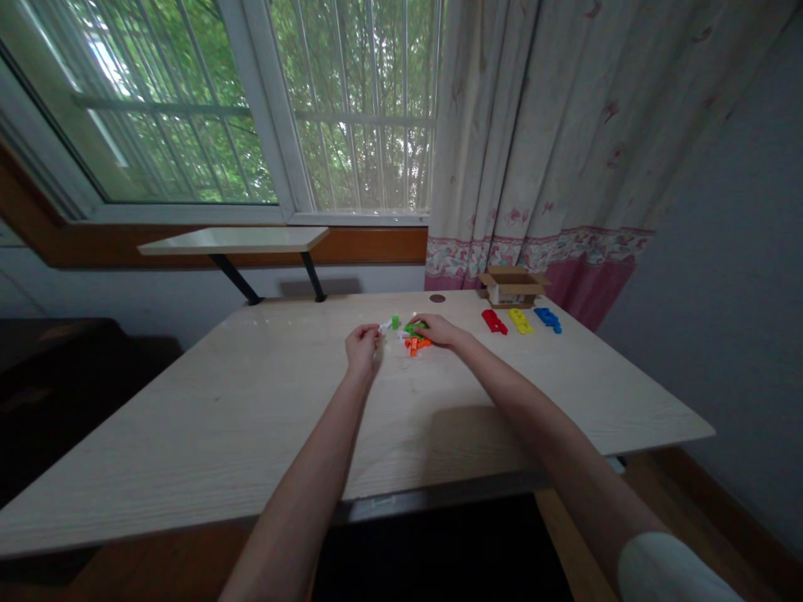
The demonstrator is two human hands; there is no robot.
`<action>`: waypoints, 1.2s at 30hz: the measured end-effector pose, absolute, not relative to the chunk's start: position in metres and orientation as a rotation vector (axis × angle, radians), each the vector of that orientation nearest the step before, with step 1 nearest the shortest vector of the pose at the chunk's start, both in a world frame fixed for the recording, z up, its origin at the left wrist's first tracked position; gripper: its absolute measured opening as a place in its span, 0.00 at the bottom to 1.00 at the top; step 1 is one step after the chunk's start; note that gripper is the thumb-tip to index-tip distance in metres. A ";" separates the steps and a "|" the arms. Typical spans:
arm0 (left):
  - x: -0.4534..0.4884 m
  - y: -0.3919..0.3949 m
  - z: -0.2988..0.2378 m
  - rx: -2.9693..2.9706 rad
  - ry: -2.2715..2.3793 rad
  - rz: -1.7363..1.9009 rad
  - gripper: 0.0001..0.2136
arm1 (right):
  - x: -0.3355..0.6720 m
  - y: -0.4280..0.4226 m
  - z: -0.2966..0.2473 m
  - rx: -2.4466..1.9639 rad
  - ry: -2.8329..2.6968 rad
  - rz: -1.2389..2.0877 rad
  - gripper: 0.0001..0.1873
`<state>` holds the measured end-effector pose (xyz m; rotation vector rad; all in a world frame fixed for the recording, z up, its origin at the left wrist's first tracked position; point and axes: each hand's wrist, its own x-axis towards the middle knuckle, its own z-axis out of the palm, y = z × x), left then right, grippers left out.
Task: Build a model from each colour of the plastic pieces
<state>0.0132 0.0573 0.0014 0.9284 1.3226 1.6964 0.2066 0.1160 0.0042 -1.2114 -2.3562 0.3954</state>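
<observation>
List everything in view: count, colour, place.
Table: one, pale, foreground
Green pieces: several, green, table centre
White pieces: several, white, table centre
Orange pieces: several, orange, table centre
Red cluster, yellow cluster, blue cluster: one each, table's right
Cardboard box: one, brown, behind clusters
Shelf: one, pale, back left
Window: one, white, behind shelf
Curtain: count unclear, pale, beside window
Wall: one, grey, far right
Left hand: one, bare, beside white pieces
Right hand: one, bare, at green pieces

Looks like a home, this; flowered curtain (583, 150) hanging there; barred window (260, 109) onto greenery (201, 75); pale desk (263, 401) below, raised shelf (235, 241) on top.
</observation>
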 end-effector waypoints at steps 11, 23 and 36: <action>0.013 0.060 -0.002 0.970 1.344 1.684 0.09 | 0.227 0.106 0.007 -1.095 -2.317 0.385 0.12; 0.013 0.060 -0.005 1.011 1.336 1.666 0.09 | 0.227 0.096 0.013 -1.194 -2.420 0.450 0.14; 0.015 0.060 -0.004 1.039 1.335 1.654 0.07 | 0.233 0.095 0.029 -1.354 -2.478 0.546 0.15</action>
